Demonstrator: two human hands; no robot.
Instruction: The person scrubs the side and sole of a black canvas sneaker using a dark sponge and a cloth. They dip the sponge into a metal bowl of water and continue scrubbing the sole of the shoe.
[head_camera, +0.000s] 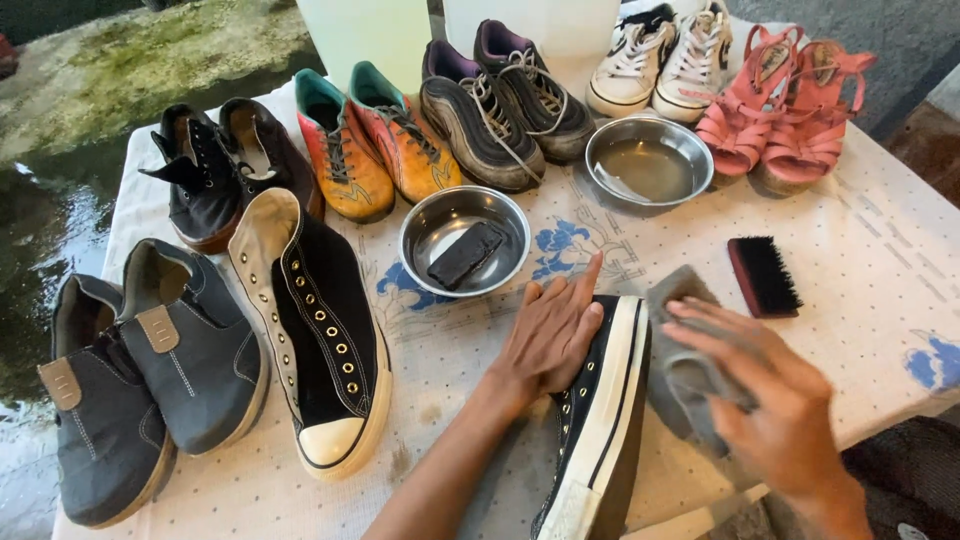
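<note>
A black canvas sneaker (600, 420) with a white sole lies on its side at the table's front. My left hand (552, 338) presses flat on its upper, holding it down. My right hand (770, 400) grips a grey cloth (685, 375) against the white sole edge. Its matching black sneaker (315, 330), without laces, stands upright to the left.
A steel bowl (465, 240) holds a dark block; a second bowl (648, 160) holds water. A black-bristled brush (763, 275) lies at right. Grey shoes (140, 370), black shoes (225, 170), orange boots (375, 140), dark trainers (500, 105), white sneakers (660, 55) and pink sandals (780, 115) ring the table.
</note>
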